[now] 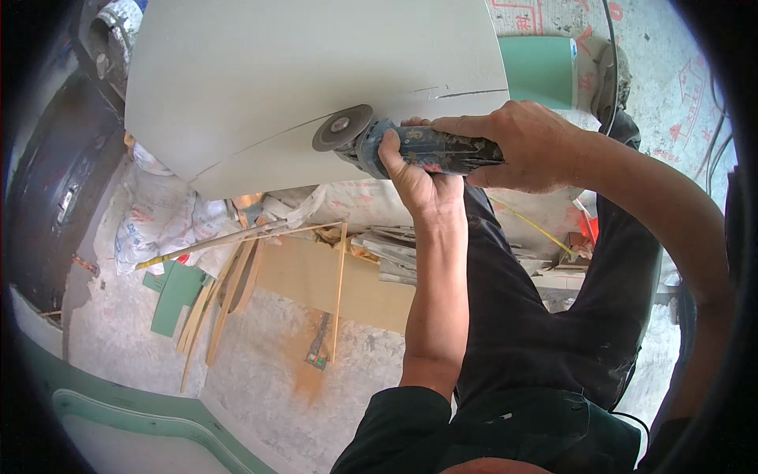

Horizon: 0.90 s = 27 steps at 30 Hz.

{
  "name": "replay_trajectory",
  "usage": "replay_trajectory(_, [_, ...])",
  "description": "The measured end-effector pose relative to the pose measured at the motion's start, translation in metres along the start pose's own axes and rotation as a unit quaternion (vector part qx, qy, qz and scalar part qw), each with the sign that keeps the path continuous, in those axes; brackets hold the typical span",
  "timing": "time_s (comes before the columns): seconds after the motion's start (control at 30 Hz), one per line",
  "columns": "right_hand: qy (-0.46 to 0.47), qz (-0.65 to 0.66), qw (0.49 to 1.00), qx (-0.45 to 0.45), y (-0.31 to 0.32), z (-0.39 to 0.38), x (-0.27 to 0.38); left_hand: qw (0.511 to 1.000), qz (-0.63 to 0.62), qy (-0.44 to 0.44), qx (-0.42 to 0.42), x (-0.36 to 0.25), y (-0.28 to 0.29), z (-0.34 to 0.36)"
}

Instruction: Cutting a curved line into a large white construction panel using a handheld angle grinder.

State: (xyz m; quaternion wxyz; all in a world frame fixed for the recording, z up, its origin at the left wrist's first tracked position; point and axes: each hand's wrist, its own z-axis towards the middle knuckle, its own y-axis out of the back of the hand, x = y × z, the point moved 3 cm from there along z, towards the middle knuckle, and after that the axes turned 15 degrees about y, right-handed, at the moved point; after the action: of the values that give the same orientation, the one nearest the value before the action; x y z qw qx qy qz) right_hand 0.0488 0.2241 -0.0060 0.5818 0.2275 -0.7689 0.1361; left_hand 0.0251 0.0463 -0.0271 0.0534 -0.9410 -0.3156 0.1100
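A blue and black angle grinder (440, 150) is held in both hands over a large pale grey board (245, 63). Its disc (342, 128) lies on or just over a thin dark line that crosses the board's surface. My left hand (418, 174) wraps round the grinder's front from below, thumb upright near its head. My right hand (529, 150) grips the rear of the grinder body from the right, fingers stretched along its top and curled round it.
Under and beside the board lie white sacks (154, 221), green board pieces (541, 73), long wooden strips (229, 292), tan sheets (292, 276), stacked grey offcuts (395, 253) and a yellow tape (529, 225). A curved green panel (138, 407) is at lower left. My legs are at right.
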Motion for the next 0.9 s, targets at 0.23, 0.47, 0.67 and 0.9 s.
replay_trajectory(0.23, [-0.001, 0.003, 1.000, -0.001, -0.0026, -0.0013, -0.0026, 1.000, -0.009, 0.002, 0.010, -0.0015, 0.0040, 0.0027])
replay_trajectory(0.47, [0.008, 0.001, 1.000, -0.008, -0.0031, -0.0018, -0.0036, 1.000, -0.004, 0.006, 0.005, 0.0010, 0.0011, 0.0000])
replay_trajectory(0.67, [0.021, -0.010, 1.000, -0.018, -0.0028, -0.0033, -0.0046, 1.000, 0.004, 0.004, 0.006, 0.0032, -0.0027, -0.0012])
replay_trajectory(0.9, [-0.014, 0.027, 1.000, 0.009, 0.0021, -0.0028, -0.0007, 1.000, -0.007, 0.008, 0.024, 0.0026, 0.0013, -0.0001])
